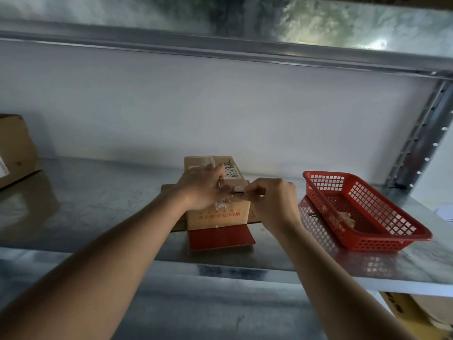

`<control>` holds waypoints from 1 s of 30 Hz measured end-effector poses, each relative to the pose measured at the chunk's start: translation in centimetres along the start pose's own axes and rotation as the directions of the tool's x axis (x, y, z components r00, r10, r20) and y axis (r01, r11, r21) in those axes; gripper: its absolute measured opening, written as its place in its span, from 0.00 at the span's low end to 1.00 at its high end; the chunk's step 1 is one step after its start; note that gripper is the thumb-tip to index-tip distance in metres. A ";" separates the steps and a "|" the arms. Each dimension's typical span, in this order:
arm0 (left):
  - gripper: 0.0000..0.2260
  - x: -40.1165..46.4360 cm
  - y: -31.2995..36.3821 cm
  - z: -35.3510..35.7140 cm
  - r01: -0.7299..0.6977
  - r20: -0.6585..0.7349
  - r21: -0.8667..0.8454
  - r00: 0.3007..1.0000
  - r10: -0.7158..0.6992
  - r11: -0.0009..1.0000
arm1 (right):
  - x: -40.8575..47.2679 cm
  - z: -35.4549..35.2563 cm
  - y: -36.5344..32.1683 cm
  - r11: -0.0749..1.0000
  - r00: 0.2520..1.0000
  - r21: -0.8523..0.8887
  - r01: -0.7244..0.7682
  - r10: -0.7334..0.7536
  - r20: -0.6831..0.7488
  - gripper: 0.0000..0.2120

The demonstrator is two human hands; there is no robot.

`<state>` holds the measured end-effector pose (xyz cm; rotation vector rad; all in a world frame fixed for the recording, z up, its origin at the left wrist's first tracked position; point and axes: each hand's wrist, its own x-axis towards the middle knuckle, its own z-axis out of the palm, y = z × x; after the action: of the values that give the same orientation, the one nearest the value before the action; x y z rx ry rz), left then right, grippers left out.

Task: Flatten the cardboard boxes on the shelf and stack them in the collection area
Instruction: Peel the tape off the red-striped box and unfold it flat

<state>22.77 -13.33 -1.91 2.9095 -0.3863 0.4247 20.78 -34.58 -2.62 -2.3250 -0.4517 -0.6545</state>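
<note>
Two hands (pixel 203 190) (pixel 272 202), one box (pixel 218 214).

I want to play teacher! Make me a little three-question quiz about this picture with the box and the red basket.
1. True or false: the red basket sits to the left of the small cardboard box.
2. What is the right hand pinching at the top front edge of the box? A) clear tape B) a pen C) a cloth
3. Fill in: the left hand rests on the ____ of the box.

Key:
1. False; the basket is on the right, apart from the box.
2. A, a strip of clear tape.
3. top
</note>
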 end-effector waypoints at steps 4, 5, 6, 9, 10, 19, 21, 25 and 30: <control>0.24 0.0 -0.1 -0.2 -0.030 0.019 -0.099 0.999 0.032 0.995 | -0.4 -0.4 0.9 0.901 0.966 0.359 -0.241 0.258 0.003 0.09; 0.23 -0.1 -0.1 -0.3 -0.037 0.024 -0.129 0.999 0.040 0.991 | -0.7 -0.4 1.1 0.808 0.943 0.502 -0.308 0.330 0.047 0.09; 0.23 -0.1 -0.2 -0.3 -0.042 0.029 -0.152 0.999 0.047 0.987 | -1.0 -0.5 1.4 0.690 0.919 0.628 -0.360 0.380 0.109 0.09; 0.23 -0.2 -0.1 -0.2 -0.042 0.050 -0.175 0.997 0.051 0.984 | -1.6 -0.9 2.0 0.352 0.865 0.827 -0.438 0.416 0.281 0.16; 0.22 -0.2 0.1 -0.2 -0.033 0.058 -0.179 0.997 0.044 0.983 | -1.7 -1.0 2.2 0.307 0.858 0.841 -0.445 0.415 0.302 0.17; 0.19 -0.1 3.0 -0.2 0.053 0.062 -0.188 0.997 -0.042 0.981 | -1.0 -1.7 3.4 0.908 0.979 0.371 -0.195 0.204 0.014 0.17; 0.16 -0.2 3.9 -0.2 0.072 0.057 -0.199 0.996 -0.062 0.977 | -0.6 -2.8 3.9 0.909 0.986 0.391 -0.146 0.166 -0.019 0.17; 0.13 -0.1 5.7 0.0 0.110 0.051 -0.202 0.994 -0.101 0.973 | -0.5 -4.6 4.9 0.941 0.991 0.329 0.081 -0.110 0.071 0.13; 0.13 0.1 7.0 0.2 0.154 0.036 -0.195 0.988 -0.150 0.969 | 0.1 -5.5 5.6 0.926 0.922 0.244 0.288 -0.337 0.192 0.15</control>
<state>21.01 -20.07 -1.15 2.7274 -0.1931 0.3137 21.68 -42.34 -1.90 -2.1493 -0.9720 -0.4553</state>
